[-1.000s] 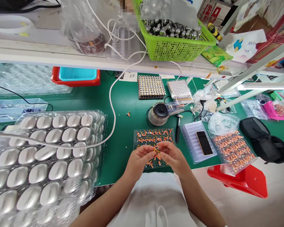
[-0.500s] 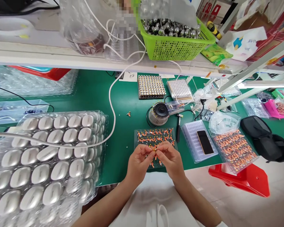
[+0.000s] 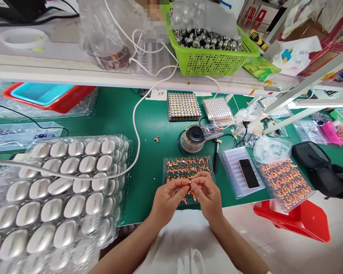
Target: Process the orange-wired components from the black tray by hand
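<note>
My left hand (image 3: 167,199) and my right hand (image 3: 208,194) meet fingertip to fingertip just above the near edge of a small tray of orange parts (image 3: 185,168) on the green mat (image 3: 148,129). Both hands are pinched together on a tiny orange part (image 3: 189,185) between them. A few loose orange parts lie below my fingers on the tray's near side.
A stack of clear blister trays with silver oval shells (image 3: 57,190) fills the left. A white cable (image 3: 134,125) crosses the mat. A round black-topped device (image 3: 192,137), two trays of small metal pieces (image 3: 183,106), a phone (image 3: 249,173), another orange-part tray (image 3: 286,182), a green basket (image 3: 214,53) above.
My hands stay pinched over the tray; they have shifted slightly and the fingertips have worked closer together. The view has tilted a little, showing more of the red and blue bins at left.
</note>
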`<state>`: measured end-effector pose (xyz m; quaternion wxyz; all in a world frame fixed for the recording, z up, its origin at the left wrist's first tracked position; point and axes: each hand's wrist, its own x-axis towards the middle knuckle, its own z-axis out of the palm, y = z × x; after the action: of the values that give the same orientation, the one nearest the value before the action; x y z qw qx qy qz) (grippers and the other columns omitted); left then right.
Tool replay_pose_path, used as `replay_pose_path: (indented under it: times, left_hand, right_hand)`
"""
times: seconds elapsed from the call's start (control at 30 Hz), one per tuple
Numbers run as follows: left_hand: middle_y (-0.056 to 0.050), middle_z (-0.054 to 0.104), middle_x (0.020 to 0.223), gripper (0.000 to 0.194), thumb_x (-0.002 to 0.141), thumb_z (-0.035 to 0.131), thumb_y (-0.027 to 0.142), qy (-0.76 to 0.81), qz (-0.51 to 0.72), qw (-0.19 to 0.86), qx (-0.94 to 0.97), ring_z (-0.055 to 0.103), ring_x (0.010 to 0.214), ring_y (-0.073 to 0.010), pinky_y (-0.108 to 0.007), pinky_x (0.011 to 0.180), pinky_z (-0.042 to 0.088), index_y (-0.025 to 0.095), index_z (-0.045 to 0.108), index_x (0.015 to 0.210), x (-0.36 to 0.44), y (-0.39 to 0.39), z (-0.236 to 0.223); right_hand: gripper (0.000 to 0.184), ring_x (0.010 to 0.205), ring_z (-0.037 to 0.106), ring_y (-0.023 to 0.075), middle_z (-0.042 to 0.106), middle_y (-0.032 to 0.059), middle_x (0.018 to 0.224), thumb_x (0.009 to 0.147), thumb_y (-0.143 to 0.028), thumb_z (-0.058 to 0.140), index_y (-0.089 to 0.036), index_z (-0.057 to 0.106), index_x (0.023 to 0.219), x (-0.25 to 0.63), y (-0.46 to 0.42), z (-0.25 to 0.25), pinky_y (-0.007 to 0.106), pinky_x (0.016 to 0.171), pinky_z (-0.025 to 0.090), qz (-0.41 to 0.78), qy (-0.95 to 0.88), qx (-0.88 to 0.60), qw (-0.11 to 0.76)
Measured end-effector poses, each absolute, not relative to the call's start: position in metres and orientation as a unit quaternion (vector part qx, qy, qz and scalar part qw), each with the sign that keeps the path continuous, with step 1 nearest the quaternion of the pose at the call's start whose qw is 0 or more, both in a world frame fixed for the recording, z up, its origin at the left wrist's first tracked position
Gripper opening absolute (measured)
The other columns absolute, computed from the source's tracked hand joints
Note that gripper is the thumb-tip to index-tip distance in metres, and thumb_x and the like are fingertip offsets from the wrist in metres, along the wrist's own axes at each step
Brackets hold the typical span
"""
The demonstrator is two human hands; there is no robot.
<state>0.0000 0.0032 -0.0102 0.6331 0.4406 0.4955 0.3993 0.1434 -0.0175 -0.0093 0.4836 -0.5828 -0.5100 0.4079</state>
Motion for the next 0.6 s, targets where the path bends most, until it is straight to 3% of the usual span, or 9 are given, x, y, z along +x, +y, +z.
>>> replay_pose_path:
  times: [0.1, 0.27, 0.6]
  left_hand:
    - [-0.003, 0.067, 0.075, 0.018, 0.076, 0.069, 0.034, 0.461, 0.35, 0.698, 0.422, 0.062, 0.068, -0.0154, -0.025, 0.06, 0.051, 0.017, 0.066, 0.082, -0.005, 0.011, -0.007]
    - [-0.001, 0.06, 0.072, 0.019, 0.077, 0.068, 0.034, 0.427, 0.332, 0.725, 0.426, 0.057, 0.065, -0.0124, -0.023, 0.059, 0.046, 0.016, 0.062, 0.08, -0.008, 0.016, -0.011]
    - [-0.002, 0.058, 0.079, 0.011, 0.083, 0.059, 0.029, 0.463, 0.388, 0.621, 0.5, 0.054, 0.073, -0.014, -0.023, 0.064, 0.045, 0.018, 0.06, 0.081, -0.004, 0.009, -0.011]
  right_hand:
    - [0.006, 0.098, 0.055, 0.021, 0.055, 0.0067, 0.1, 0.086, -0.023, 0.059, -0.023, 0.065, 0.089, 0.151, -0.015, -0.008, 0.037, 0.085, 0.046, 0.365, -0.575, -0.563, 0.469]
    - [0.01, 0.101, 0.055, 0.0204, 0.055, 0.0059, 0.102, 0.086, -0.021, 0.06, -0.025, 0.066, 0.092, 0.158, -0.014, -0.007, 0.036, 0.087, 0.046, 0.373, -0.605, -0.539, 0.452]
    - [0.013, 0.1, 0.056, 0.0233, 0.057, 0.0086, 0.104, 0.088, -0.018, 0.052, -0.024, 0.061, 0.096, 0.147, -0.02, -0.004, 0.041, 0.086, 0.046, 0.279, -0.655, -0.569, 0.413]
